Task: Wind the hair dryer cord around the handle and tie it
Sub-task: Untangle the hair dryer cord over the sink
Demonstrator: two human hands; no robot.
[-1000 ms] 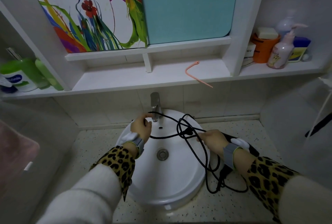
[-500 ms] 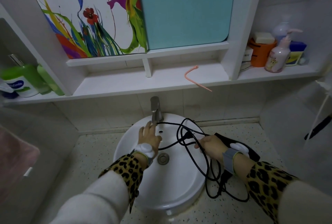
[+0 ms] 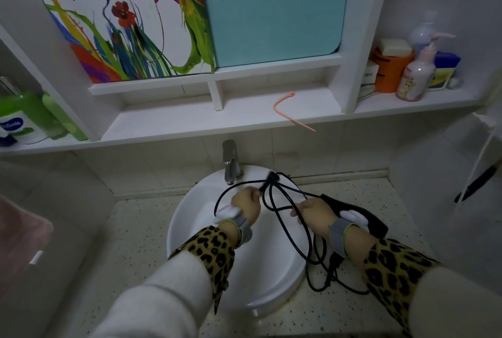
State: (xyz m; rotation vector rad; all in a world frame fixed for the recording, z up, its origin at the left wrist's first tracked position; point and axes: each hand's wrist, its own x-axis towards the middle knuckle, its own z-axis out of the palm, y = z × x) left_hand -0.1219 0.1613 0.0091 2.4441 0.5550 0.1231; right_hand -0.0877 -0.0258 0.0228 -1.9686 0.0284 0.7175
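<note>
At far left we record green plastic bottles (image 3: 27,117) on the long white wall shelf (image 3: 168,128), whose front edge runs across the scene beyond the basin. A pink cloth (image 3: 19,240) lies at the near left border. The speckled stone countertop (image 3: 135,242) offers open surface left of the round white ceramic basin (image 3: 195,229), whose rim stands above the counter. A chrome tap (image 3: 231,161) rises at the basin's far edge, close to the hands.

The left hand (image 3: 245,206) is held over the far half of the bowl, back upward. Its curled fingers pinch the black hair dryer cord (image 3: 288,231) close to the black plug (image 3: 271,178), which projects just past the fingers toward the tap. One strand arcs round the left of this hand. Loose loops hang between the two hands and trail over the basin's right rim onto the counter.

On the shelf beyond, a pink hooked plastic strip (image 3: 292,112) overhangs the front edge. The right hand (image 3: 312,214) is over the right rim, fingers closed round the gathered loops. The black hair dryer (image 3: 375,222) lies just behind that wrist, right of the basin. We cannot tell whether the hand touches its handle.

At far right an orange tub (image 3: 391,71) and a pale pump bottle (image 3: 415,79) stand on the shelf.
</note>
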